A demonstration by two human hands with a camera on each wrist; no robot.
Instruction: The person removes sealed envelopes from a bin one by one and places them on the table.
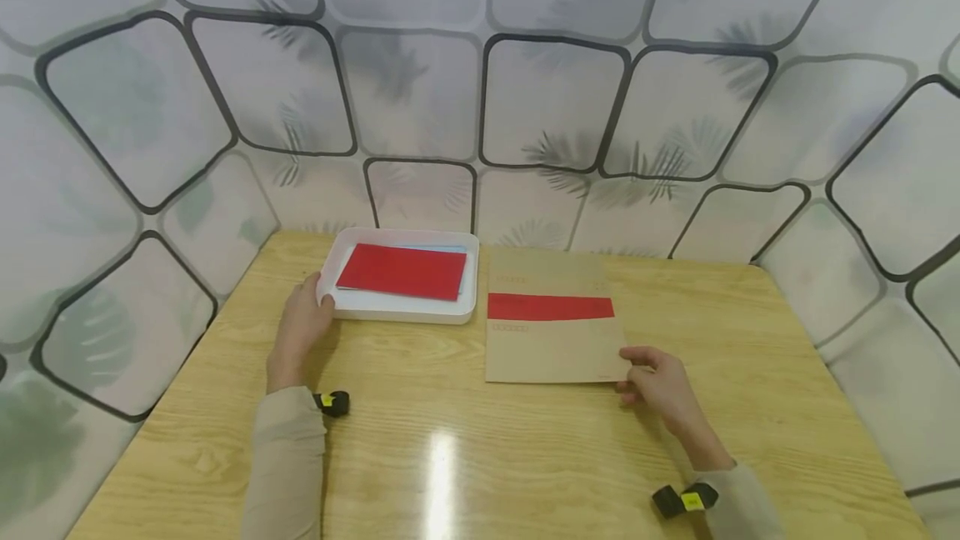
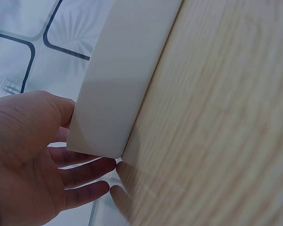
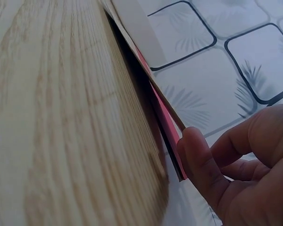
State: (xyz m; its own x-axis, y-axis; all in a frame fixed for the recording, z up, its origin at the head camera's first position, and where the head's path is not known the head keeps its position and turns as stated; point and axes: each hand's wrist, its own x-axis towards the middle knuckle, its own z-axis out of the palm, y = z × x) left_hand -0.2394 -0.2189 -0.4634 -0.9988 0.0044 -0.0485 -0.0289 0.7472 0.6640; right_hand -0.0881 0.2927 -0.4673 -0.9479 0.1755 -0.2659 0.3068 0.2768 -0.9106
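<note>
Sleeves (image 1: 285, 465) come closest; past them, your right hand (image 1: 662, 383) pinches the front envelope (image 1: 551, 352) at its near right corner. It lies leftward from those fingertips, long side running left to right. Your left hand (image 1: 302, 323), farther off, grips the tray (image 1: 405, 317) at its near left corner.

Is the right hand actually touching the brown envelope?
Touching. The right wrist view shows the fingers of the right hand meeting the edge of the brown envelope, with no gap between.
</note>
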